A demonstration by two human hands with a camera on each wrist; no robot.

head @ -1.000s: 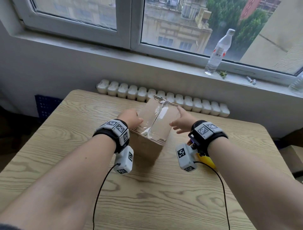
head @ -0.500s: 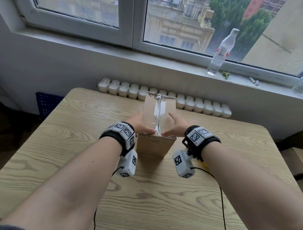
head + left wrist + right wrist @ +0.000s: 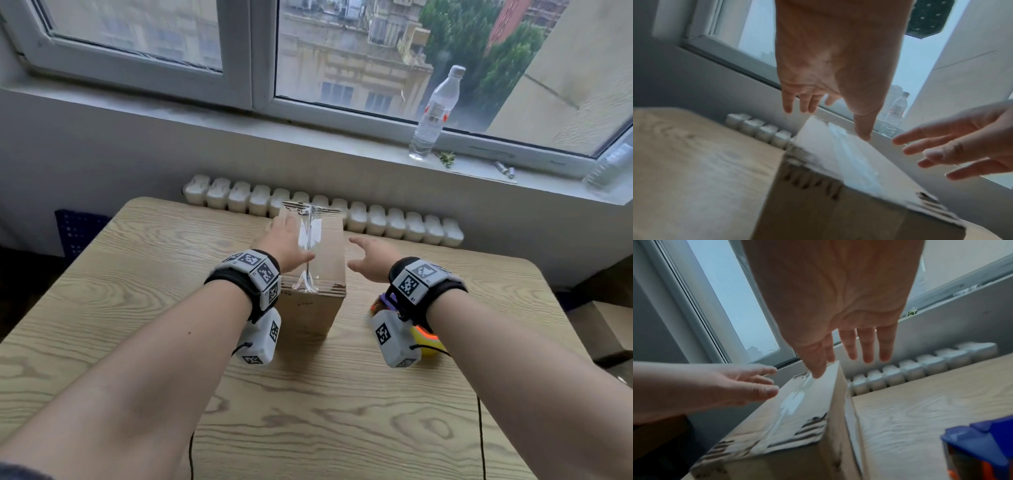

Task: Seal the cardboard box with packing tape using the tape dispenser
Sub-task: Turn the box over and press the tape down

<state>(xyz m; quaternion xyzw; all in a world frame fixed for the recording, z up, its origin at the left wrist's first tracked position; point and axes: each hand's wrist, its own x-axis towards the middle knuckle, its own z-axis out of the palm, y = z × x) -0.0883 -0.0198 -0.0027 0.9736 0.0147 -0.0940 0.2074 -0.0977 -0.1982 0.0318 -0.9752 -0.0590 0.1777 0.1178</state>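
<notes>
The small brown cardboard box (image 3: pixel 313 274) stands mid-way across the pale wood-grain tabletop (image 3: pixel 308 411), a strip of clear packing tape (image 3: pixel 310 246) already running along its top seam. Both hands are spread and hold nothing: the left hand (image 3: pixel 289 245) hovers over the lid, the right hand (image 3: pixel 371 258) beside it. The box looks light and stiff, its taped top slick; the bare cardboard sides likely offer better purchase. The blue-and-orange tape dispenser (image 3: pixel 980 449) lies right of the box.

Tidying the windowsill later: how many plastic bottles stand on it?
2: one bottle upright on the sill right of centre; a second bottle at the far right edge, mostly cropped. More may lie out of frame.
</notes>
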